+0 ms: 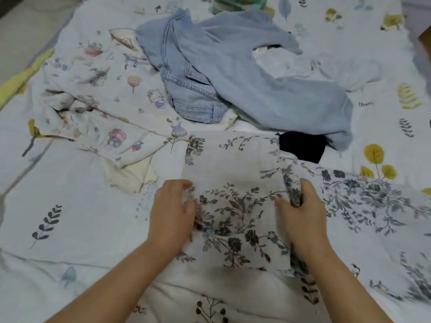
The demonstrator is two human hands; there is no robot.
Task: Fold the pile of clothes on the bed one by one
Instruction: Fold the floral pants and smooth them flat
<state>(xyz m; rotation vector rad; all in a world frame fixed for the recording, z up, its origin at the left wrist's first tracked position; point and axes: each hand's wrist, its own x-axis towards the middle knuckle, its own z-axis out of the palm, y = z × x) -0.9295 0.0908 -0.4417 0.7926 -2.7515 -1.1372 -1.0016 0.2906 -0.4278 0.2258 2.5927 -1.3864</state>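
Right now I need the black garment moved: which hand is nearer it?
Right. The right hand grips the floral garment just below the black garment; the left hand is across the fold.

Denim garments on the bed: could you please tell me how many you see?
1: the light blue denim garment, crumpled at the top centre beyond the floral cloth. More may lie hidden beneath.

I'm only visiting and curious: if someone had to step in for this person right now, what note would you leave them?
Left hand: grips the left edge of the floral garment.
Right hand: pinches its right edge, fabric bunched in the fingers.
The garment lies partly folded on the bed sheet, its remainder spread to the right.
Left to fold: light blue jeans, pale blue top, cartoon-print garment, dark item.
No finished stack is visible.
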